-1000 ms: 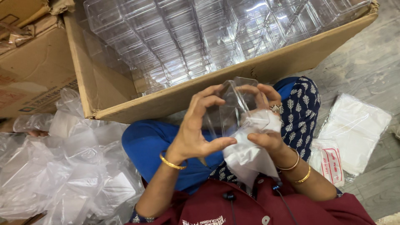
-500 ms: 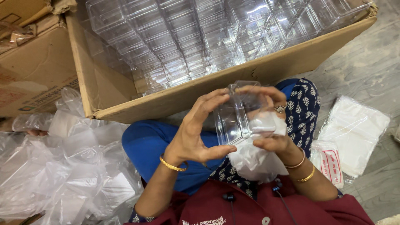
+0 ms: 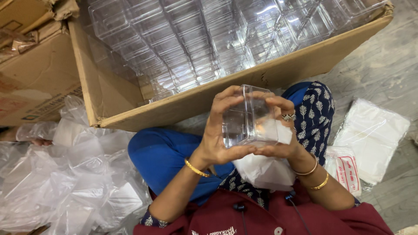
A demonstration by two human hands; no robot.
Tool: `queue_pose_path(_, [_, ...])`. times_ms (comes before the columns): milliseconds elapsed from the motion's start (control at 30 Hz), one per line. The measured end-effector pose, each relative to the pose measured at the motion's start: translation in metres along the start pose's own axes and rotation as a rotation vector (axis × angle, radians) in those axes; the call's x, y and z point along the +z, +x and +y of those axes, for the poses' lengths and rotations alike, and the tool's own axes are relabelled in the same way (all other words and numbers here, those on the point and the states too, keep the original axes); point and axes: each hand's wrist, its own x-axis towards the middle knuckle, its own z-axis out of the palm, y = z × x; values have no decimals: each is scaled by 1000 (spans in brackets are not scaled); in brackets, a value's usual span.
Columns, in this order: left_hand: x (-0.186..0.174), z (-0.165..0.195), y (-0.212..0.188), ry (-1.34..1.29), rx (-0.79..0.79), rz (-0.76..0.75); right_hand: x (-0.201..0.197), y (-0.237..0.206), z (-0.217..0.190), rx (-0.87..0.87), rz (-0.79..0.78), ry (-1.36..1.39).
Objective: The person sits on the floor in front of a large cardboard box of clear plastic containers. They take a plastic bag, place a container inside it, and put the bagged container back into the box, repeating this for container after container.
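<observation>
- Two hands met just right of the frame's centre, both closed around one clear plastic box (image 3: pixel 249 116).
- The left hand (image 3: pixel 216 137) gripped the box from its left side, fingers curled over the top edge and thumb pressed under the bottom; a gold bangle (image 3: pixel 196 168) sat on that wrist.
- The right hand (image 3: pixel 283 130) clasped the box from the right, fingers over the top and thumb beneath, touching the left thumb. A ring (image 3: pixel 287 116) showed on one finger, and two gold bangles (image 3: pixel 314 176) circled the wrist.
- A white cloth (image 3: pixel 264 170) was bunched in the right palm against the box and hung down below both hands.
- Beneath the hands lay the person's lap: blue trousers (image 3: pixel 161 152) to the left, a dark blue patterned garment (image 3: pixel 314 111) to the right, and a maroon top (image 3: pixel 261 217) along the bottom edge.
- A large cardboard carton (image 3: pixel 183 106) filled the upper half of the frame, packed with rows of clear boxes (image 3: pixel 209 39).
- More cardboard boxes (image 3: pixel 30 65) stood at the upper left.
- Crumpled clear plastic bags (image 3: pixel 65 174) were heaped at the lower left.
- Flat packets of white cloths (image 3: pixel 370 137) lay on the grey floor (image 3: pixel 383 65) at the right.
</observation>
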Motion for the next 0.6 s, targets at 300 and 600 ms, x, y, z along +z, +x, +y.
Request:
queue_pose_path(300, [41, -21, 32, -175, -99, -28, -22, -1, -8, -8, 189, 92])
queue_pose_path(600, [-10, -113, 192, 799, 223, 82, -78, 0, -14, 223, 505, -37])
